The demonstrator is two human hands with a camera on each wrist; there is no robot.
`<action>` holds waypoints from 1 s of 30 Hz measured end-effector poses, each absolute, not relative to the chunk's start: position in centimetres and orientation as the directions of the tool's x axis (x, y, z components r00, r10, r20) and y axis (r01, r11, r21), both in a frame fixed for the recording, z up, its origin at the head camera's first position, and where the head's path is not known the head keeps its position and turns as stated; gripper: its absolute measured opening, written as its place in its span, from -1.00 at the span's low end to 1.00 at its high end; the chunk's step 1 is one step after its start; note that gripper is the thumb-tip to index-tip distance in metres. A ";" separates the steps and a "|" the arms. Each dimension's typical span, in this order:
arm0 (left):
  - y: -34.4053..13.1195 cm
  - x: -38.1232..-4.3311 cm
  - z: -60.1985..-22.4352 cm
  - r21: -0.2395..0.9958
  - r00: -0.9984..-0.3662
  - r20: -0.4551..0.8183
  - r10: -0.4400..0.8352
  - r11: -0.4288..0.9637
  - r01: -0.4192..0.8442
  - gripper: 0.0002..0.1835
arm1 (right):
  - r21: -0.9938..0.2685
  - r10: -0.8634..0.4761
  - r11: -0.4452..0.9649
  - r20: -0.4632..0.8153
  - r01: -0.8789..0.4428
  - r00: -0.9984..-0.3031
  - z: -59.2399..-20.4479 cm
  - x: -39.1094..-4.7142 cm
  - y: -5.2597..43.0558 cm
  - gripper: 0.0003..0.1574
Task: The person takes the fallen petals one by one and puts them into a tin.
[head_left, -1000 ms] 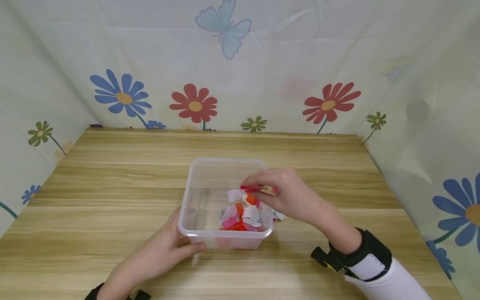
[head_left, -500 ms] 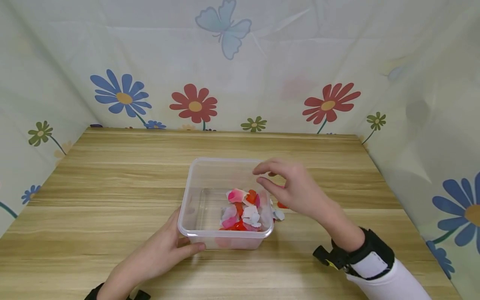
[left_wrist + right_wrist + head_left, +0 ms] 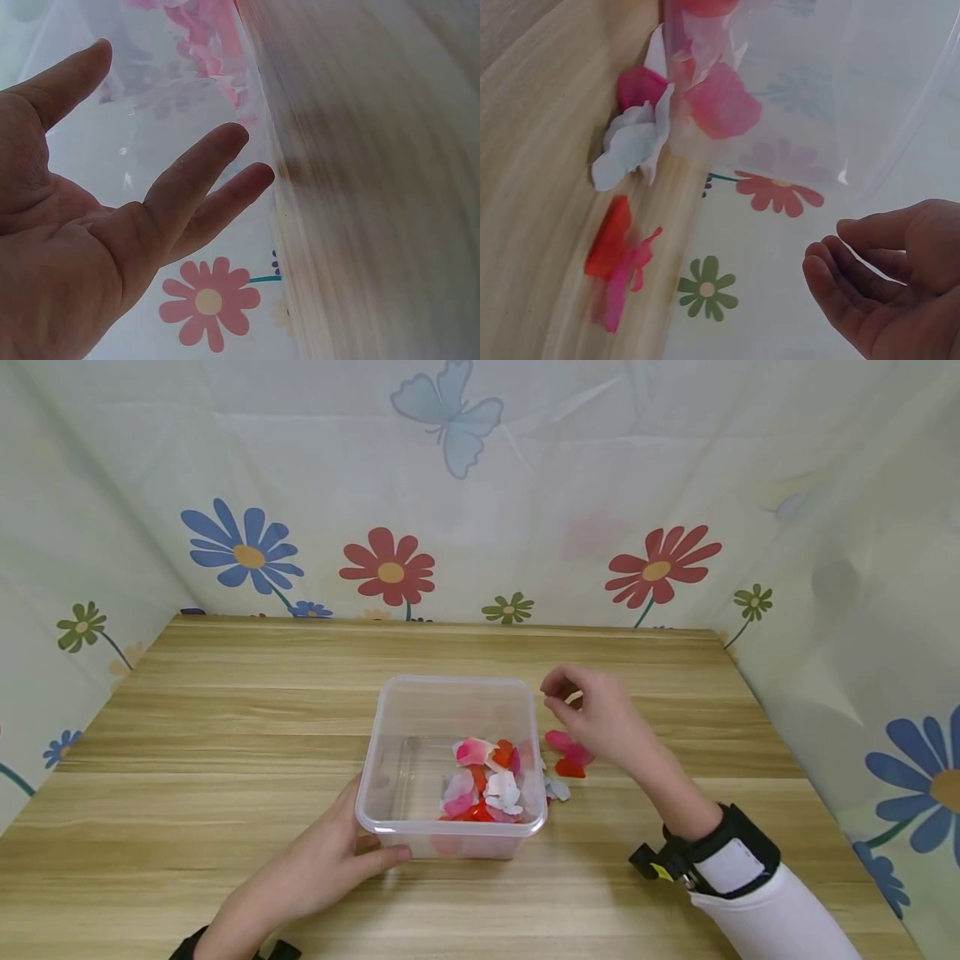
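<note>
A clear plastic box (image 3: 450, 828) stands on the table with red, pink, orange and white petals (image 3: 480, 781) piled toward its right side. My left hand (image 3: 333, 856) steadies its near left corner, thumb along the front wall; in the left wrist view the fingers (image 3: 199, 169) are fairly straight and spread. Past the box's right rim, my right hand (image 3: 600, 714) hovers in the air with loosely bent fingers and nothing visible between them. Below it lie loose pink petals (image 3: 568, 746) and a red-orange petal (image 3: 570, 768). White petals (image 3: 630, 142) lie against the box's outer right side.
The wood-grain table (image 3: 247, 718) reaches back to a hanging cloth (image 3: 525, 485) printed with flowers and a butterfly. Similar cloth closes off the left and right sides. A camera strap (image 3: 731, 856) sits on the right wrist.
My right hand let go of a pink-red petal, which now lies on the pile in the box. The hand then drew back to the right, uncovering petals on the table. The left hand stayed.
</note>
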State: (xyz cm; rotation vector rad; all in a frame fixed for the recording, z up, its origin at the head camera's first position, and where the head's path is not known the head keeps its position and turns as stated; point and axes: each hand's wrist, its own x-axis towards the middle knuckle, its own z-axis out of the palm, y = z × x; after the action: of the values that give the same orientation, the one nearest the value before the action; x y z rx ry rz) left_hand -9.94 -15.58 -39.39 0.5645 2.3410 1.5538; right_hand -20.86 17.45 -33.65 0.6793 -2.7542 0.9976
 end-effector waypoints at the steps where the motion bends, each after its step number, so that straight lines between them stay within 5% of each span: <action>1: -15.6 -9.9 -39.4 0.923 -0.887 -0.015 0.462 0.347 0.166 0.06 | -0.575 -0.361 0.690 0.254 -0.440 -0.897 -33.8 -21.0 17.5 -0.82; 15: -15.6 -9.9 -39.4 0.920 -0.886 -0.019 0.463 0.356 0.166 0.06 | -0.471 -0.407 0.825 -0.108 -0.314 -0.907 -36.9 -22.7 18.3 -0.85; 30: -15.7 -10.0 -39.5 0.905 -0.888 -0.031 0.458 0.391 0.170 0.05 | -0.407 -0.415 0.853 -0.153 -0.325 -0.897 -38.8 -23.2 18.5 -0.89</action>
State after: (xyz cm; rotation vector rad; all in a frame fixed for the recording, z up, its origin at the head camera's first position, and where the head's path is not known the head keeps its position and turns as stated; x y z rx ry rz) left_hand -10.00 -15.73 -39.49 0.5527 2.3768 1.4967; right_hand -23.23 18.54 -38.76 0.6593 -3.2507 0.6439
